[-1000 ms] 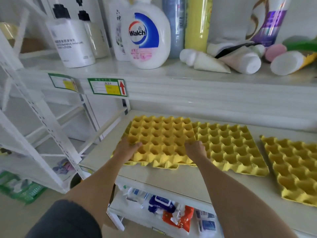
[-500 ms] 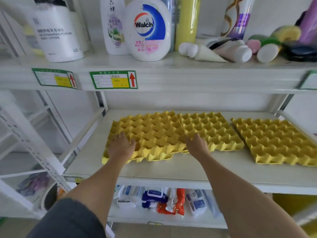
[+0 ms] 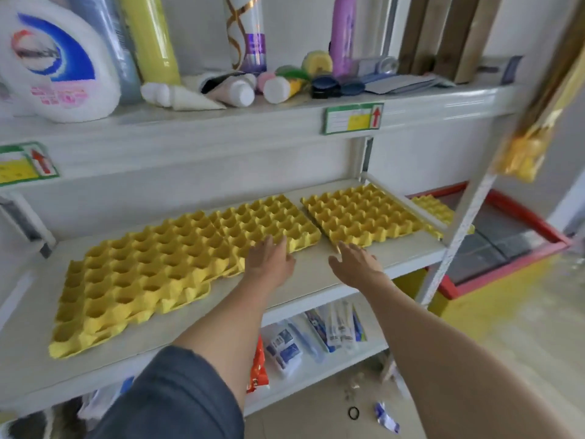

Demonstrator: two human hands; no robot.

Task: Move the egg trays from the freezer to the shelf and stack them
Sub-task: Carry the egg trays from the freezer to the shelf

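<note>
Reaching over yellow egg trays [image 3: 202, 248] on shelf [image 3: 316, 280], left hand [image 3: 269, 259] and right hand [image 3: 356, 261] spread, empty; labels blurred

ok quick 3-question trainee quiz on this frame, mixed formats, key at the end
1. True or false: the right hand grips an egg tray.
2. The left hand rests at the front edge of which tray? A) left stack B) middle tray C) right tray
3. Fill in: beyond the shelf post, another yellow tray lies in the red-rimmed ____.

Key: 1 false, it is open over the bare shelf; 2 B; 3 freezer.
</note>
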